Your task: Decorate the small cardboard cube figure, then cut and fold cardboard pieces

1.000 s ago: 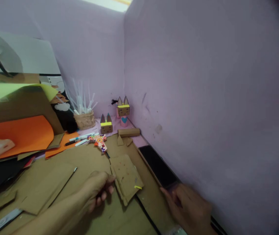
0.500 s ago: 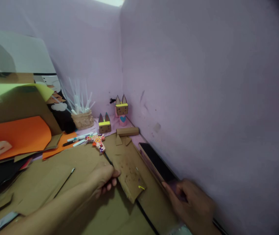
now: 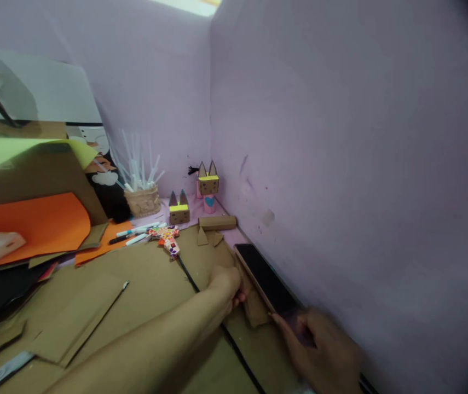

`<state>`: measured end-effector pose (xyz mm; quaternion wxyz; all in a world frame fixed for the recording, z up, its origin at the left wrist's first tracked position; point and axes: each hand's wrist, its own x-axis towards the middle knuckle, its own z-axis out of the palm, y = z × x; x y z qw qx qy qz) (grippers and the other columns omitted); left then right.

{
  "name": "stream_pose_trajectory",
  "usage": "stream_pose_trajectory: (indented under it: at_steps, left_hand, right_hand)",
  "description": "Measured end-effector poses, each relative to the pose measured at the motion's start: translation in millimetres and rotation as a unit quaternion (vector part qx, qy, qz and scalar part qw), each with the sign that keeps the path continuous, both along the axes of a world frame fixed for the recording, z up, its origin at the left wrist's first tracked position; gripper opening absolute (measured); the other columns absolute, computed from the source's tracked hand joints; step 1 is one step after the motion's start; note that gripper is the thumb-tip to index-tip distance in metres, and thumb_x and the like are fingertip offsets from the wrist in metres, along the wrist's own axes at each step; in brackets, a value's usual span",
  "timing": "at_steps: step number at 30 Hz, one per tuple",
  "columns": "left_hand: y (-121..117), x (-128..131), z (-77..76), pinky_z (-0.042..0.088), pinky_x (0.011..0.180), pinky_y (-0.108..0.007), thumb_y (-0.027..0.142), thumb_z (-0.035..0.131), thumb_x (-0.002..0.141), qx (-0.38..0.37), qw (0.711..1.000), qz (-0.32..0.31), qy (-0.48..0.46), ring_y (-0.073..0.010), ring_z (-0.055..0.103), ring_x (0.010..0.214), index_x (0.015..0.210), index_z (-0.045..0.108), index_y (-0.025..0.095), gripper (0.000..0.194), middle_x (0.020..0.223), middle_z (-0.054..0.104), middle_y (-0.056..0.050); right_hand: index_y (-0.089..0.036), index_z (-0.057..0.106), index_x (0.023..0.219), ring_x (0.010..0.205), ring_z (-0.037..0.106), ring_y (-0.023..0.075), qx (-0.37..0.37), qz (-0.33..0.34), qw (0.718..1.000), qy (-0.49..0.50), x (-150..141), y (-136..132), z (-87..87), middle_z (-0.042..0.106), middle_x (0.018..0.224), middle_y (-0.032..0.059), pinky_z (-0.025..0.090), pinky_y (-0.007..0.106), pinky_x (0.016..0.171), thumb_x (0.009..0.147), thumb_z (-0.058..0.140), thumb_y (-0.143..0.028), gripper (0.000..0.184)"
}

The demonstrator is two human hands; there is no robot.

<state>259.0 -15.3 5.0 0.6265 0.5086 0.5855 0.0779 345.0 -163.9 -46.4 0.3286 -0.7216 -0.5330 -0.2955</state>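
My left hand (image 3: 226,283) is closed on a stained cardboard piece (image 3: 257,311), its fingers curled at the piece's edge and partly hidden. That piece lies against the lower side of a dark-screened phone (image 3: 264,276). My right hand (image 3: 322,342), slightly blurred, grips the phone's near end with the thumb along its side. A black cord (image 3: 240,355) passes under my left forearm and leads to a floral-patterned glue gun (image 3: 167,239) lying on the cardboard sheet (image 3: 143,273).
Small cardboard triangles (image 3: 202,236) and a cardboard roll (image 3: 217,222) lie near the wall. Behind them stand cat-faced box figures (image 3: 179,213) and a basket (image 3: 143,201) of white sticks. Markers (image 3: 137,239), orange paper (image 3: 53,224) and a box cutter (image 3: 4,375) are at left.
My left hand has moved right, carrying the stained cardboard piece from beside the cord up to the phone. My right hand keeps its grip on the phone. The view has shifted slightly.
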Motion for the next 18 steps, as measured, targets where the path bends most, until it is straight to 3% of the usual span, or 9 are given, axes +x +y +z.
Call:
stream_pose_trajectory:
  at_steps: [7,10,13,15,18]
  left_hand:
    - [-14.5,2.6,-7.9,0.052,0.063,-0.030,0.033,0.052,0.088,-0.050,0.997,0.041,-0.047,-0.0134,0.060,0.073,0.104,0.056,0.013,0.025,0.094,0.061,-0.004]
    - [-16.6,-7.8,4.9,0.049,0.052,-0.024,0.035,0.048,0.090,-0.068,0.994,0.041,-0.072,-0.0097,0.057,0.060,0.103,0.055,0.013,0.027,0.083,0.060,-0.002]
    - [-14.8,-28.4,25.4,0.038,0.037,-0.020,0.020,0.036,0.092,-0.054,0.991,0.045,-0.115,-0.0081,0.050,0.042,0.115,0.043,0.012,0.025,0.065,0.057,0.001]
    - [-13.0,-48.0,37.2,0.033,0.034,-0.018,0.007,0.033,0.085,-0.038,0.987,0.053,-0.149,-0.0081,0.047,0.036,0.119,0.034,0.013,0.035,0.059,0.056,0.003]
    - [-12.3,-85.7,44.9,0.032,0.032,-0.017,0.004,0.038,0.075,-0.019,0.980,0.071,-0.187,-0.0075,0.048,0.034,0.113,0.037,0.015,0.039,0.060,0.059,0.002]
  right_hand:
    - [-0.020,0.046,0.050,0.039,0.047,0.0087,-0.019,0.007,1.000,0.014,-3.9,2.0,-7.8,0.048,0.044,-0.0041,0.032,0.022,0.045,0.086,0.047,-0.047,0.045]
    - [-0.020,0.046,0.051,0.038,0.047,0.0085,-0.032,0.004,0.999,0.022,-6.3,0.3,-5.7,0.048,0.044,-0.0042,0.032,0.022,0.044,0.086,0.045,-0.049,0.046]
    - [-0.020,0.045,0.050,0.039,0.045,0.0086,-0.035,-0.016,0.999,0.032,-15.0,-0.6,-1.5,0.045,0.044,-0.0044,0.032,0.022,0.044,0.084,0.044,-0.054,0.048]
    - [-0.021,0.043,0.050,0.039,0.044,0.0098,-0.055,-0.034,0.997,0.030,-24.4,1.7,1.3,0.043,0.043,-0.0044,0.031,0.024,0.046,0.083,0.043,-0.059,0.050]
    - [-0.021,0.042,0.050,0.039,0.043,0.0109,-0.099,-0.032,0.994,0.020,-36.8,7.3,3.4,0.043,0.044,-0.0040,0.030,0.025,0.046,0.083,0.042,-0.059,0.049]
